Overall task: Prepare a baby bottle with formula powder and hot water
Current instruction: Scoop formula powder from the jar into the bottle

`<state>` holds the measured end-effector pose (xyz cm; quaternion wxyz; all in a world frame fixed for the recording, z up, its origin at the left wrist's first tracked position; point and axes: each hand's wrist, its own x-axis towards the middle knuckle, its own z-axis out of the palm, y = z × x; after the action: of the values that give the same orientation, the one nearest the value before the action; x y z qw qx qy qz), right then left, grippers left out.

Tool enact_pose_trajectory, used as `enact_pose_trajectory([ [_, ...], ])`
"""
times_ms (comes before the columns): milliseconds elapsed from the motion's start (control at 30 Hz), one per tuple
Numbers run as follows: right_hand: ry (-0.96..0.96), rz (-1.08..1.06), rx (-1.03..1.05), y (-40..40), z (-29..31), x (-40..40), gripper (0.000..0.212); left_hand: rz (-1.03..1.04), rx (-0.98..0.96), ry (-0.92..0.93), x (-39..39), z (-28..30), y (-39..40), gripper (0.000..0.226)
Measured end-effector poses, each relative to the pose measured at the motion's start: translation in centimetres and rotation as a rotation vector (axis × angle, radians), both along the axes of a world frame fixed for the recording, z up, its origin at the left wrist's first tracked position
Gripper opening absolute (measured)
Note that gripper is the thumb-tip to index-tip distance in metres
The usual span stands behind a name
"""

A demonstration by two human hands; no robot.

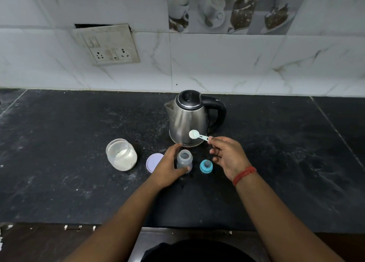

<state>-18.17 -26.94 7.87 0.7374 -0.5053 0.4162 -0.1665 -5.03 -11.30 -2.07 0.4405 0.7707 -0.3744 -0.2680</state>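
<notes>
A small clear baby bottle (184, 159) stands open and upright on the black counter. My left hand (169, 167) grips it from the left side. My right hand (227, 155) pinches the handle of a small white measuring scoop (194, 134), held above and just right of the bottle, in front of the kettle. An open clear jar with white formula powder (121, 154) sits to the left. Its lilac lid (153, 162) lies beside my left hand. The blue bottle cap with teat (206, 166) rests right of the bottle.
A steel electric kettle (189, 119) with a black lid and handle stands behind the bottle. A tiled wall with a switch plate (108, 44) rises at the back. The counter's front edge (118, 225) runs below my forearms.
</notes>
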Motion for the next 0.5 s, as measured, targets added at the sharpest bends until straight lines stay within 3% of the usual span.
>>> enact_pose_trajectory([
  [167, 0.025, 0.002, -0.003, -0.8, -0.4, -0.9, 0.007, 0.012, 0.015, -0.013, -0.3, -0.8, -1.2, 0.055],
  [333, 0.028, 0.011, -0.017, -1.3, -0.6, -1.5, 0.009, 0.083, -0.059, 0.035, -0.8, -0.9, -1.6, 0.06],
  [500, 0.034, 0.04, -0.049, -1.5, -0.9, -1.6, 0.008, 0.135, -0.135, -0.069, -0.8, 0.2, -1.9, 0.06],
])
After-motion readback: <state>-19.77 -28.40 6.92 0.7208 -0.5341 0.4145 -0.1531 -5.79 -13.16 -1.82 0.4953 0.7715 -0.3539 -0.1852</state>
